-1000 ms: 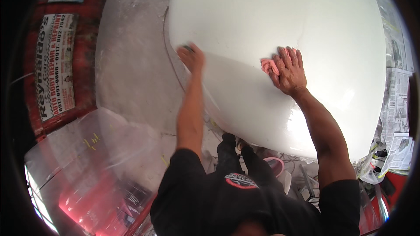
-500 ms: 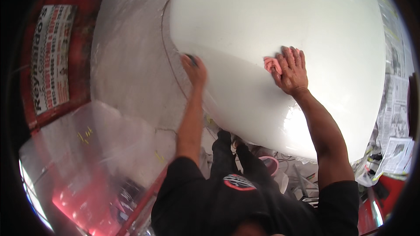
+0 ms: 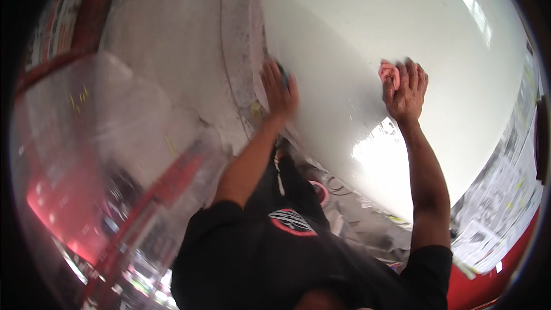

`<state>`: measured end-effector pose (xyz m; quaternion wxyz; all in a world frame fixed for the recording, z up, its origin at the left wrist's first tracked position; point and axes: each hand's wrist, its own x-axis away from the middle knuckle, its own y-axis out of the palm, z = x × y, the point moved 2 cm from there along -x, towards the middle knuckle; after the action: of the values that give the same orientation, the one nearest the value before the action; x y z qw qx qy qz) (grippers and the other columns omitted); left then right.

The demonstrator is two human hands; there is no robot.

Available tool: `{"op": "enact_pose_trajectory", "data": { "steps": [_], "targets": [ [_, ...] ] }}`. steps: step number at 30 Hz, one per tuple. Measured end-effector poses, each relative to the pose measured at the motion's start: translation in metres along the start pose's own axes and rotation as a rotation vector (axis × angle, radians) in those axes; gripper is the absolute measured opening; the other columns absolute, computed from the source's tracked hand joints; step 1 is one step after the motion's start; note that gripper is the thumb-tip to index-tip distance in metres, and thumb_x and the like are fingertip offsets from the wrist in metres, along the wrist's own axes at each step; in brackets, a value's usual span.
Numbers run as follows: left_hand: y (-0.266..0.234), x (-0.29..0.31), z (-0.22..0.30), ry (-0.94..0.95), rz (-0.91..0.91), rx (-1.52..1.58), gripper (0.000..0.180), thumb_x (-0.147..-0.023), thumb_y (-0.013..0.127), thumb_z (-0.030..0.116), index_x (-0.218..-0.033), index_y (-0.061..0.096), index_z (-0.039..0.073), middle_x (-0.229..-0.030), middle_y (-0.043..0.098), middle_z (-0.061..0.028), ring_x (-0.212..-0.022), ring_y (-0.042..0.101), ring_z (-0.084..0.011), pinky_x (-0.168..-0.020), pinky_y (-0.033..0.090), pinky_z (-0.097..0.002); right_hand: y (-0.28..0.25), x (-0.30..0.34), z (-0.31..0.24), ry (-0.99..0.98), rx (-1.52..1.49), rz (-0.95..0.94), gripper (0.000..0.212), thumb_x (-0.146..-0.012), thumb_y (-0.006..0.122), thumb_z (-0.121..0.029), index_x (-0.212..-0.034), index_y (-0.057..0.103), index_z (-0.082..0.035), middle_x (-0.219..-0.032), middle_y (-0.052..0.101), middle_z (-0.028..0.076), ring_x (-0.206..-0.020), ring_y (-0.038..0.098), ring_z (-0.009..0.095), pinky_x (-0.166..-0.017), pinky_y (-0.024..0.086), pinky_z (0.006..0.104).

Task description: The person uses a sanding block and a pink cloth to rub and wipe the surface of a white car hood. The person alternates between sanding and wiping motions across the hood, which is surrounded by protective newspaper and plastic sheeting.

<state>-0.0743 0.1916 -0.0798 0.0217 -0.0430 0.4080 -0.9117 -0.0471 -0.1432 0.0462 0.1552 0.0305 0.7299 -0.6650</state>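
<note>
A large glossy white car body panel (image 3: 344, 34) curves in front of me, with bright reflections on it. At the panel's left edge is my left hand (image 3: 279, 93), its fingers closed round a small dark pad (image 3: 283, 74), which is mostly covered and slightly blurred; its exact kind I cannot make out. Further right, my right hand (image 3: 410, 92) lies on the panel with its fingers extended. A crumpled pink cloth (image 3: 389, 72) is caught between its thumb and fingers against the white surface.
Newspaper masking sheets (image 3: 488, 212) hang along the panel's right side. A pinkish bucket (image 3: 320, 193) stands on the floor near my legs. Along the floor at the left runs a thin hose or cord (image 3: 222, 40). A plastic-covered red surface (image 3: 69, 195) is at lower left.
The view has shifted and turned, so the panel sits further right. My left hand has moved along the panel's left edge with the dark pad. The right hand still holds the pink cloth on the panel.
</note>
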Motion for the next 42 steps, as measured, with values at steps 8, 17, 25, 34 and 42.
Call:
{"op": "enact_pose_trajectory", "data": {
  "steps": [8,17,25,34,42],
  "targets": [
    [0.015,-0.1,-0.02,0.29,0.438,-0.497,0.065,-0.104,0.046,0.037,-0.146,0.032,-0.011,-0.154,0.03,-0.0393,-0.145,0.028,-0.0541,-0.121,0.018,-0.0634,0.018,-0.01,-0.015,-0.091,0.03,-0.036,0.045,-0.097,0.057,-0.032,-0.134,0.057,-0.006,-0.147,0.049,0.02,-0.135,0.043,0.045,-0.114,0.034,0.0581],
    [0.016,0.181,0.066,-0.113,0.093,0.11,0.089,-0.104,0.049,0.037,-0.156,-0.003,-0.013,-0.159,0.005,-0.0438,-0.149,0.01,-0.0594,-0.122,0.013,-0.0642,0.011,-0.005,-0.012,-0.116,0.023,0.023,0.045,-0.097,0.056,-0.032,-0.131,0.058,-0.003,-0.14,0.054,0.022,-0.13,0.048,0.046,-0.11,0.038,0.0577],
    [-0.018,0.061,0.03,-0.254,0.018,-0.162,0.085,-0.105,0.048,0.038,-0.154,0.006,-0.016,-0.157,0.013,-0.0444,-0.15,0.016,-0.0528,-0.124,0.016,-0.0577,0.015,-0.008,-0.024,-0.143,-0.018,0.027,0.041,-0.097,0.055,-0.03,-0.127,0.06,-0.002,-0.136,0.056,0.022,-0.13,0.049,0.043,-0.11,0.038,0.0562],
    [-0.005,0.124,0.043,-0.355,0.089,0.134,0.083,-0.104,0.049,0.034,-0.152,0.009,-0.02,-0.157,0.012,-0.0447,-0.148,0.012,-0.0595,-0.123,0.017,-0.0622,0.019,-0.003,-0.016,-0.164,0.032,-0.016,0.044,-0.096,0.056,-0.028,-0.13,0.055,-0.001,-0.137,0.055,0.023,-0.13,0.049,0.043,-0.109,0.038,0.0559],
    [0.001,0.194,0.055,-0.049,0.167,0.152,0.08,-0.104,0.048,0.033,-0.153,0.011,-0.018,-0.157,0.013,-0.0446,-0.148,0.015,-0.0589,-0.124,0.018,-0.0598,0.013,0.004,-0.018,-0.121,0.05,-0.009,0.043,-0.097,0.054,-0.028,-0.13,0.056,0.0,-0.139,0.055,0.023,-0.13,0.049,0.042,-0.108,0.039,0.0553]
  ]
}}
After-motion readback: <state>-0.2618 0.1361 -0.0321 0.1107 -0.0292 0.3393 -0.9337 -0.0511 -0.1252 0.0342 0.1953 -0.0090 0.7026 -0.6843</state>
